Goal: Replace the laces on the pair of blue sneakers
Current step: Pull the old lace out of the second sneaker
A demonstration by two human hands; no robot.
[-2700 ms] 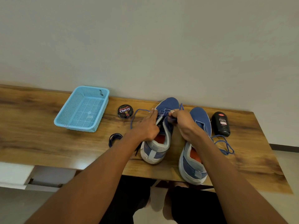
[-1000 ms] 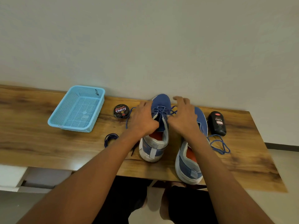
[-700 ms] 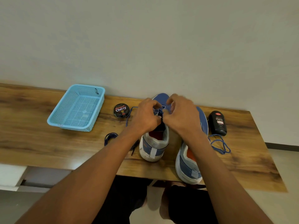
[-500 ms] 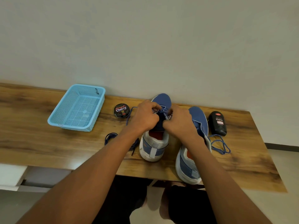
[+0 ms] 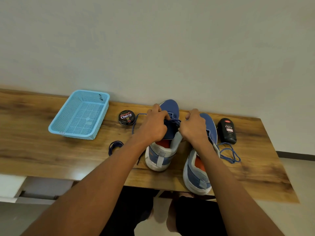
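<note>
Two blue sneakers stand on the wooden table (image 5: 34, 150), heels toward me. Over the left sneaker (image 5: 162, 150), my left hand (image 5: 153, 126) and my right hand (image 5: 194, 128) each pinch a part of its blue lace (image 5: 174, 119) above the tongue. One end of that lace loops out to the left of my left hand. The right sneaker (image 5: 199, 174) lies under my right forearm, with a loose blue lace (image 5: 230, 153) trailing off its right side. A dark coiled lace (image 5: 115, 147) lies left of the left sneaker.
A light blue mesh basket (image 5: 59, 132) stands at the back left. A round Cherry polish tin (image 5: 127, 117) sits beside my left hand. A black Cherry polish bottle (image 5: 228, 131) lies at the back right. The wall runs right behind the table.
My hands met over the left sneaker's tongue and then drew apart sideways with the lace between them. The sneakers and the other objects stayed in place.
</note>
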